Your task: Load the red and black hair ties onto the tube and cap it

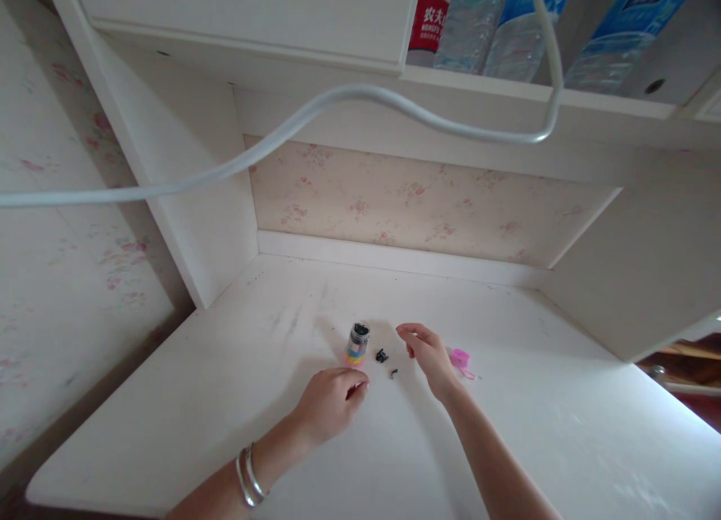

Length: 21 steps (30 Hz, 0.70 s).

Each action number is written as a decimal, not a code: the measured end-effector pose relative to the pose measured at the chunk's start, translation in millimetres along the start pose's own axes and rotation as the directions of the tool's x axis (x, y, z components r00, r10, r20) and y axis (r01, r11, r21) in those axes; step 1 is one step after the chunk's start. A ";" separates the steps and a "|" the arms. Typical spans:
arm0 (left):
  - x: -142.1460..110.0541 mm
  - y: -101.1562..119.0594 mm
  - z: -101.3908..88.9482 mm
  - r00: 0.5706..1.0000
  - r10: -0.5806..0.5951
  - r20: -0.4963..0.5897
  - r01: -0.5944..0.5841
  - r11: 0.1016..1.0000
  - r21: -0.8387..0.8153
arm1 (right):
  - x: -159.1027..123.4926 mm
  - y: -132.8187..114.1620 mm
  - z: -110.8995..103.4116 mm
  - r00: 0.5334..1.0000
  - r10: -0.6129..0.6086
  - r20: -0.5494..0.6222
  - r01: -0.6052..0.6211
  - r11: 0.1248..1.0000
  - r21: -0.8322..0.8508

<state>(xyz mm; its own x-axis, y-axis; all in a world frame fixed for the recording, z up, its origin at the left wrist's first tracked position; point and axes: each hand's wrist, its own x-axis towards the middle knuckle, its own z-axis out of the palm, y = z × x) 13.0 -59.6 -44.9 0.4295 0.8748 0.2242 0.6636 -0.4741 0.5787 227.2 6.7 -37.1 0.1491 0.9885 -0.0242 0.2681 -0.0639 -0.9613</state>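
Observation:
A small clear jar (358, 344) stands upright and uncapped on the white desk, dark bits at its mouth and yellow and pink near its base. My left hand (331, 404), with silver bangles at the wrist, is just in front of the jar, thumb and fingers closed together. Right of the jar lies a small heap of black bits (381, 355), and a single black piece (393, 373) rests nearer me. Over the desk beyond them, my right hand (423, 352) has its fingertips pinched. Anything in either hand is too small to make out. A pink lid (460, 357) with a loop lies beside my right wrist.
A white cable (360, 93) crosses in front of the view, above the desk (236, 385). Plastic water bottles (518, 35) stand on the overhead shelf. Side panels and a flowered back wall (394, 201) enclose the desk's far part.

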 end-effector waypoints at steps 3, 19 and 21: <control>4.4 6.0 10.5 0.999 -0.041 -0.016 0.042 0.995 0.088 | -2.3 33.5 -9.8 0.993 -0.096 -0.065 0.086 0.987 -0.134; 50.4 38.1 53.4 0.993 -0.080 0.088 0.047 0.944 0.326 | -7.0 48.5 -10.8 0.967 -0.255 0.022 0.251 0.928 -0.277; 47.8 40.2 51.2 0.993 -0.073 0.096 0.039 0.946 0.321 | -7.2 48.5 -11.0 0.967 -0.253 0.023 0.249 0.926 -0.283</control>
<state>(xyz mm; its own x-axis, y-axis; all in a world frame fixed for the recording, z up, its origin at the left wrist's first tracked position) 91.6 -41.9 -51.1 0.4367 0.8934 0.1052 0.8410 -0.4470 0.3048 249.6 -5.1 -80.5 0.0549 0.9754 0.2134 0.5544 0.1479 -0.8190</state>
